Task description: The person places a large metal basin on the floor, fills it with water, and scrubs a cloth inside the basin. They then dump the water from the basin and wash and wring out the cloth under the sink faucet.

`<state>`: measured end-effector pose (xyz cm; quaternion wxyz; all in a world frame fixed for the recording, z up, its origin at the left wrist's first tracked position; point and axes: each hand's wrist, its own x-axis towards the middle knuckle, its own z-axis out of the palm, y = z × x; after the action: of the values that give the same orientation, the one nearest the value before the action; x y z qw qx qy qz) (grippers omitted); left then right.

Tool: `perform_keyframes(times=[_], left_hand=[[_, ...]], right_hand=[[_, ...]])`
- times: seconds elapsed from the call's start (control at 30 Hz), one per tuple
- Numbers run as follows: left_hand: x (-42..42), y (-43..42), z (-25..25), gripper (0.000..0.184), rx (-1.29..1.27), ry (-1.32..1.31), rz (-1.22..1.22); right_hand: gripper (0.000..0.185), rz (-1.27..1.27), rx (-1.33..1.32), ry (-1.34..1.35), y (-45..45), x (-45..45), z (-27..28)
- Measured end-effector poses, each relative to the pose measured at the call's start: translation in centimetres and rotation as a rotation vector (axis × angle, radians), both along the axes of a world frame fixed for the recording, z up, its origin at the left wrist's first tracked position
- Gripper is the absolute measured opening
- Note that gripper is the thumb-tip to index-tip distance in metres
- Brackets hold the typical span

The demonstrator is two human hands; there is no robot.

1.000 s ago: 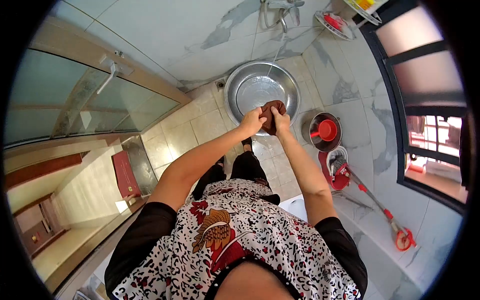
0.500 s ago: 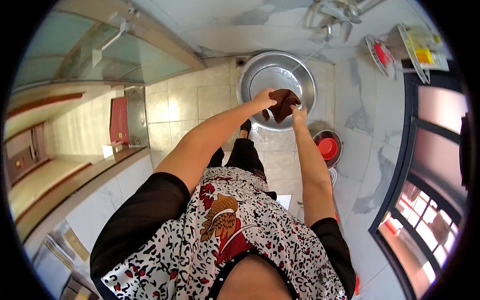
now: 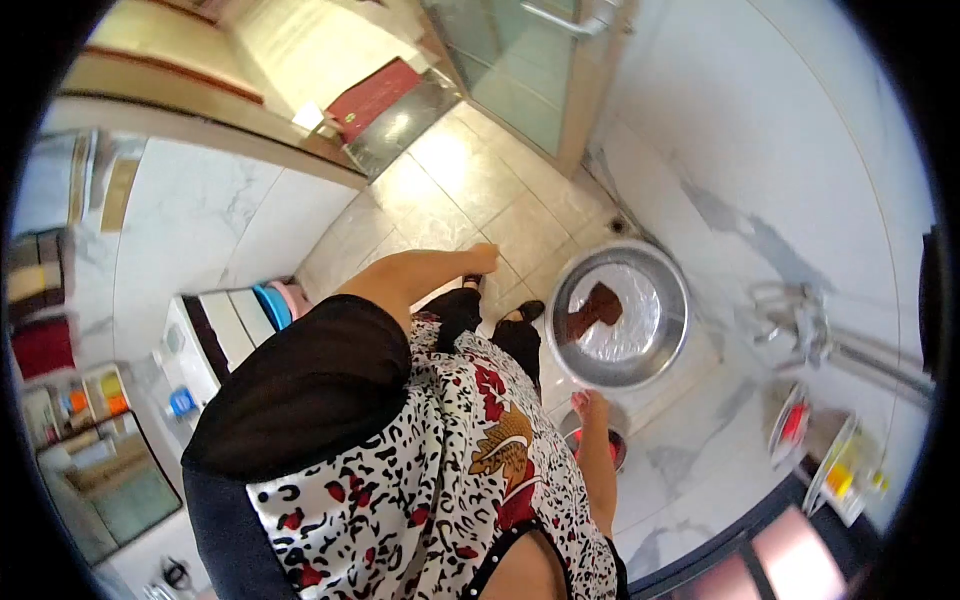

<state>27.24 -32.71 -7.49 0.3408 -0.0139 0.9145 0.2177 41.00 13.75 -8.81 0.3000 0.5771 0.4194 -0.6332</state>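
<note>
A brown cloth point(image 3: 597, 309) lies in the large metal basin point(image 3: 683, 345), on its shiny bottom, and neither hand touches it. Out over the tiled floor, well to the left of the basin, is my left hand point(image 3: 482, 259), its fingers curled in with nothing visible in them. My right hand point(image 3: 592, 405) is just below the basin's near rim, beside a red bowl point(image 3: 612, 447) that my forearm partly hides. Its fingers look apart and I see nothing held.
A glass door point(image 3: 510, 80) stands at the top beside a doorway with a red mat point(image 3: 375, 98). A wall faucet point(image 3: 790, 325) is right of the basin. At left are a white appliance point(image 3: 215, 330), stacked plastic basins point(image 3: 272, 303) and a mirror point(image 3: 110, 480).
The brown cloth has gone from both hands into the metal basin. My hands have moved apart and away from it. The view has swung left toward the doorway.
</note>
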Motion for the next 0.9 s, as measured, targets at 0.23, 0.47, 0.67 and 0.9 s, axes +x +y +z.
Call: perform_keyframes(times=[0.23, 0.47, 0.67, 0.9], left_hand=[[10.8, -11.5, 6.5, 0.021, -0.084, -0.357, 0.514], [18.3, -14.6, 7.4, 0.028, 0.178, -0.212, 1.258], [18.4, -22.1, 5.9, 0.028, 0.265, -0.212, 1.376], [11.0, -35.7, 6.1, 0.026, 0.403, -0.063, 1.491]], right_hand=[[0.017, 0.386, -0.03, 0.041, -4.7, -11.4, 0.1], [0.014, 0.737, -0.01, 0.213, -18.2, -25.9, 3.9], [0.019, 0.983, -0.032, 0.323, -30.5, -31.7, 2.4], [0.021, 1.055, -0.052, 0.183, -43.4, -32.7, 7.3]])
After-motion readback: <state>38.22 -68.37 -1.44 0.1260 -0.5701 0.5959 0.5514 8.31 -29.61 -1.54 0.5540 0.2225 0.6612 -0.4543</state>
